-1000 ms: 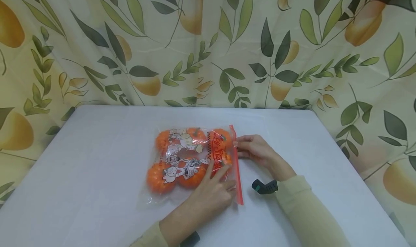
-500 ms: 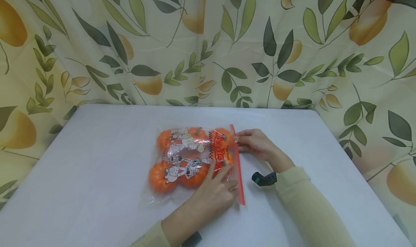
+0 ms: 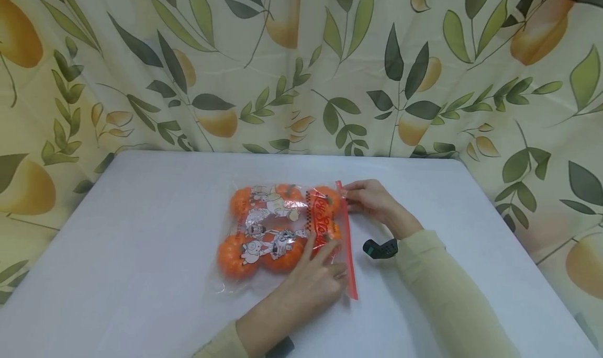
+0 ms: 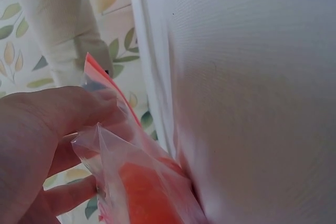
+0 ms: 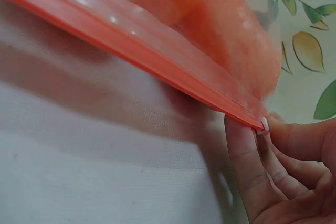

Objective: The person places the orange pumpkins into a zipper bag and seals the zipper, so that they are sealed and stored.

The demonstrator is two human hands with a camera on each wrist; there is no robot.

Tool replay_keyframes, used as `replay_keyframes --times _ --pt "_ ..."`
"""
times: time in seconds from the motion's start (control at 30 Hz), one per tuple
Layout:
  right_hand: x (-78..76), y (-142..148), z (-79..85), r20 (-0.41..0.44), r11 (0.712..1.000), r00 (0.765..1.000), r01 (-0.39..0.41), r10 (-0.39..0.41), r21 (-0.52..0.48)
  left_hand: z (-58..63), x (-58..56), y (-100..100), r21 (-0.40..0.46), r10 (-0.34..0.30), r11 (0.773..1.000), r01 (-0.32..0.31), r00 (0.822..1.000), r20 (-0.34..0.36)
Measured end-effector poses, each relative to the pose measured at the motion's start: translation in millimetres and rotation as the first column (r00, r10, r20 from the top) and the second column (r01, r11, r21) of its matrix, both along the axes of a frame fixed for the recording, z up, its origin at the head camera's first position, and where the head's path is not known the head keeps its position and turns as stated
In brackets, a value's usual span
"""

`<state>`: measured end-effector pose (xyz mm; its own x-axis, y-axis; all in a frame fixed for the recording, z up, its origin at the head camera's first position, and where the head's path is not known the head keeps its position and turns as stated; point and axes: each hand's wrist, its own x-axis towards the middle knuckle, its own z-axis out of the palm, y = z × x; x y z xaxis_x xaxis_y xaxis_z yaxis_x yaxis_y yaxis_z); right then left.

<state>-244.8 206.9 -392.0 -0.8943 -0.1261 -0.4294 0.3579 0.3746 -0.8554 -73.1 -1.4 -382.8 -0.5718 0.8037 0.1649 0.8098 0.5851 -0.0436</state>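
A clear zip bag (image 3: 322, 214) with cartoon print lies on the table, several orange toy pumpkins (image 3: 237, 257) inside it. Its red zip strip (image 3: 352, 266) runs along the right side. My right hand (image 3: 374, 203) pinches a small white slider (image 5: 263, 126) between thumb and finger, at the strip's far end. Across the bag's near right part lies my left hand (image 3: 313, 284), index and middle fingers spread over the film. In the left wrist view its thumb and fingers hold the bag's loose plastic (image 4: 118, 150) beside the strip.
A white cloth covers the table (image 3: 141, 232). Behind it hangs a curtain (image 3: 301, 86) printed with leaves and fruit. A dark wrist device (image 3: 379, 248) sits by the right sleeve (image 3: 443, 284).
My right hand has slid away from me along the red strip with the slider, to the strip's far end. The left hand keeps its place on the bag.
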Motion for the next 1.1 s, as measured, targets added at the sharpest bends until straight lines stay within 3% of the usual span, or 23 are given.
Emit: replay_keyframes --times 0.17,0.4,0.83,1.1 --pt "-6.2 -1 1.5 -0.013 1.000 1.000 -0.002 0.003 0.027 -0.1 0.0 0 -0.007 -0.002 1.000 0.002 1.000 0.020" --pt "-14.4 -3 4.7 -0.013 0.997 1.000 0.000 0.001 0.076 -1.9 -1.1 0 0.021 -0.005 1.000 0.005 1.000 -0.017" --pt "-23.8 -3 8.3 0.003 0.993 1.000 0.017 -0.018 0.120 -2.1 -0.1 1 0.009 -0.002 1.000 0.002 1.000 -0.016" --pt "-20.7 -6 9.1 0.004 0.994 1.000 0.025 -0.025 0.103 -1.0 -0.5 -1 0.026 0.017 1.000 -0.018 0.998 0.057"
